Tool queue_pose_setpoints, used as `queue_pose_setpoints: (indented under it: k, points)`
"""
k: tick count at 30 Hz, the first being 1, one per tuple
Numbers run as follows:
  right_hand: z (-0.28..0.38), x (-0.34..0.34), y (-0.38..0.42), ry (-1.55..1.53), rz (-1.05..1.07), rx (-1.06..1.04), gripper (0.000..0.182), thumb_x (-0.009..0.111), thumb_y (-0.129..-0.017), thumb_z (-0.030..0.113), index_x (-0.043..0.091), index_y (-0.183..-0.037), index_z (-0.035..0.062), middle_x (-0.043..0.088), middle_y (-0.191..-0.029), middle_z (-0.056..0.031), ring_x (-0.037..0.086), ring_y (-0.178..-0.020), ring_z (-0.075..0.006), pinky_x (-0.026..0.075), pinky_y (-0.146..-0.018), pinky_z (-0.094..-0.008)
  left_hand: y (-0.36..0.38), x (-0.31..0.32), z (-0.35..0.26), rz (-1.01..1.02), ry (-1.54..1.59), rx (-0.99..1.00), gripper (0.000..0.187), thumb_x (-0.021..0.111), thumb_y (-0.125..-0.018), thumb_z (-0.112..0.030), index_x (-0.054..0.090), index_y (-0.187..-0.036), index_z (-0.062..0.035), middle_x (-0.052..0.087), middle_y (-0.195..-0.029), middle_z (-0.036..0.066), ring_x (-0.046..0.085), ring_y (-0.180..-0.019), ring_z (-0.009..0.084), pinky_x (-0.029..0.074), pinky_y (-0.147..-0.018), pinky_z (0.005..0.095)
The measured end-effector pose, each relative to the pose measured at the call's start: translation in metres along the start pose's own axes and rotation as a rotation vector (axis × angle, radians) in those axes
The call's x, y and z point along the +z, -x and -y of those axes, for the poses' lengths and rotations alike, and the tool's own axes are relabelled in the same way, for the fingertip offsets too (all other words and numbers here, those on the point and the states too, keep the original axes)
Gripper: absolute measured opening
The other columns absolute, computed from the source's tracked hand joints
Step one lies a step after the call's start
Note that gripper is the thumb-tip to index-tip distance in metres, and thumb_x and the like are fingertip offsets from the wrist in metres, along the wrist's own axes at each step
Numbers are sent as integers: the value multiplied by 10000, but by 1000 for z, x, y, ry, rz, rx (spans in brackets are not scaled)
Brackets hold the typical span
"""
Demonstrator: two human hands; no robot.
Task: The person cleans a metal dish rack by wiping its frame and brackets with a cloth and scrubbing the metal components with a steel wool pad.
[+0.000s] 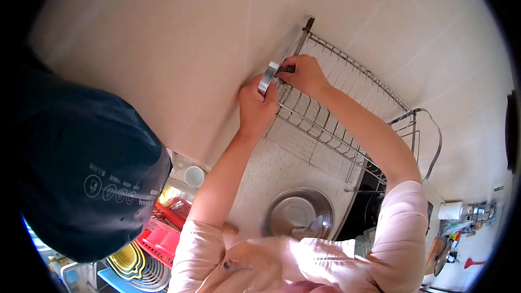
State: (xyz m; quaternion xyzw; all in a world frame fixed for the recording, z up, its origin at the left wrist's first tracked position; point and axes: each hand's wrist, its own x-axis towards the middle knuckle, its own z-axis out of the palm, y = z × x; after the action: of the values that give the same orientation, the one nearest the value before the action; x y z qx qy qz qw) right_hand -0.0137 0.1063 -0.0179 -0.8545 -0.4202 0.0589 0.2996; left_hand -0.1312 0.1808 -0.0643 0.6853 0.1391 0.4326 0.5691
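Observation:
My left hand (257, 106) is closed around a shiny curved metal strip (267, 78) at the left end of a wall-side wire dish rack (347, 92). Fingers bent, my right hand (306, 76) pinches a small dark, speckled pad (287, 69) right beside that strip. Its fingertips overlap the rack's end in this view, and part of the pad is hidden by them. The rack is made of thin metal rods, with a dark-tipped end post (308, 24) standing above my right hand.
Below the rack, a round metal basin (299, 212) sits on the pale speckled counter (255, 171). A large dark cover (92, 157) fills the left side. Red baskets (163, 239) and yellow colanders (127, 260) stand lower left; a black stove (370, 206) lies by my right arm.

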Motion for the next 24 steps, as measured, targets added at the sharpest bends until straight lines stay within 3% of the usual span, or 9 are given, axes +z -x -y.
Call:
queue_pose_setpoints:
  k: [6,9,12,15,18,21,24]
  points:
    - [-18,6,-12,85,-117,-33,171,639,-654,105,668,-812,48,629,-803,-167,607,-753,-301,483,-712,-345,-1,0,-3,-5,-47,-4,117,512,-797,-50,523,-706,23,359,-469,0,319,-446,46,272,-400,255]
    - [-20,-4,-9,44,5,-38,171,632,-658,101,665,-815,40,630,-811,-166,608,-747,-302,485,-704,-347,-1,0,-1,4,3,19,114,511,-796,-49,527,-707,21,363,-465,7,327,-446,50,280,-402,255]
    - [-25,1,-20,157,-120,-89,172,625,-664,100,665,-821,45,630,-816,-167,606,-754,-304,485,-704,-351,-1,0,4,34,-1,-23,117,509,-795,-40,516,-696,21,366,-466,7,327,-445,51,277,-402,256]
    - [-8,-3,1,13,4,-78,176,626,-659,100,664,-822,45,625,-801,-176,603,-751,-313,485,-695,-357,-1,0,0,12,-5,9,130,505,-795,-39,500,-680,20,369,-466,5,324,-443,51,274,-400,260]
    - [-32,-1,-20,254,-219,-218,178,631,-661,105,664,-823,40,618,-767,-179,598,-735,-321,483,-689,-365,-1,2,7,39,68,-48,137,504,-796,-38,491,-673,20,369,-465,5,319,-442,49,268,-397,262]
    - [-14,9,1,161,-113,-178,180,635,-669,118,664,-828,37,608,-750,-184,591,-734,-327,477,-696,-373,-1,0,-1,14,0,29,135,503,-796,-42,493,-677,21,372,-462,8,316,-441,50,268,-396,263]
    - [-32,-13,-18,126,-68,-74,180,634,-679,122,663,-836,40,610,-785,-184,586,-760,-328,471,-711,-374,0,1,8,49,48,-46,136,503,-796,-43,493,-678,23,372,-462,9,318,-441,51,271,-398,264]
